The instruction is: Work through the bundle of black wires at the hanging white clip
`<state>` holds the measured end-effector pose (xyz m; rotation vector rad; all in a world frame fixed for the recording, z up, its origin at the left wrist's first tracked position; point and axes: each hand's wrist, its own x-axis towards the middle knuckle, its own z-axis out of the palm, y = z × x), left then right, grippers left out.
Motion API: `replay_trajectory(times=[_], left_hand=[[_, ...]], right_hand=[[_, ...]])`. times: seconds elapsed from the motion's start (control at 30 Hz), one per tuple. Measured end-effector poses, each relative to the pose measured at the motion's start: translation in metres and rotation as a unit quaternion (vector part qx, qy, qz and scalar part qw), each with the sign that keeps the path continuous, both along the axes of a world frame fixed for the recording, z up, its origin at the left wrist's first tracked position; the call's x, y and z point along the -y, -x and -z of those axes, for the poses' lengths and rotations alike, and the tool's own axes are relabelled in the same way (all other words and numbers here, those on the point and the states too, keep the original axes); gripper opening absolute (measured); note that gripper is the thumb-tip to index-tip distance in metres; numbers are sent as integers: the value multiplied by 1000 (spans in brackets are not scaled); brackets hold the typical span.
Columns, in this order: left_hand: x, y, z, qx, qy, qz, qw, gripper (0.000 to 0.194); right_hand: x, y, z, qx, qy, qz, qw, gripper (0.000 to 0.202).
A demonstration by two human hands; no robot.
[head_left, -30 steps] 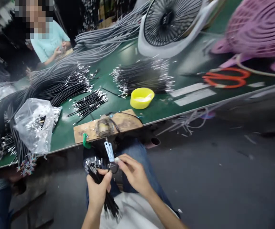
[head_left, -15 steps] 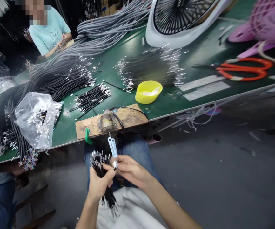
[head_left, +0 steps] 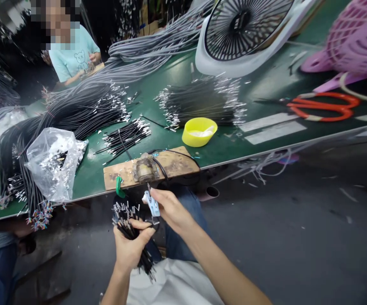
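Left grip (head_left: 129, 250) closed round black cables (head_left: 145, 260), before near edge of tabletop (head_left: 90, 182); right grip (head_left: 173, 209) at light-blue clip (head_left: 153, 205). Wooden board (head_left: 182, 163) along edge; yellow dish (head_left: 198, 140) behind.

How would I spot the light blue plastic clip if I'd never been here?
Start at the long green table; find the flat wooden board at its near edge. Just below, by the bare right hand, is the light blue plastic clip. Its colour sets it apart from the silver-tipped black cables in the left hand.
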<state>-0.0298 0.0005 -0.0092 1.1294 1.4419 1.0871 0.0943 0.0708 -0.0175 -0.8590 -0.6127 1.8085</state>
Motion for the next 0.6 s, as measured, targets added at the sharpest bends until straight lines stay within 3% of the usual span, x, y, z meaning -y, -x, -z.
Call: replay_trajectory(times=[0.2, 0.37, 0.5, 0.6], left_hand=[[-10, -9, -8, 1, 3, 21, 1000, 21], [-7, -6, -5, -11, 23, 37, 999, 28], [2, -3, 3, 2, 54, 54, 997, 31], [10, -2, 9, 28, 91, 67, 993, 33]], right_hand=[[7, 7, 2, -53, 26, -10, 998, 49], [9, 7, 15, -138, 89, -16, 986, 49], [17, 1, 29, -95, 61, -5, 994, 46], [33, -8, 31, -69, 47, 2, 997, 37]])
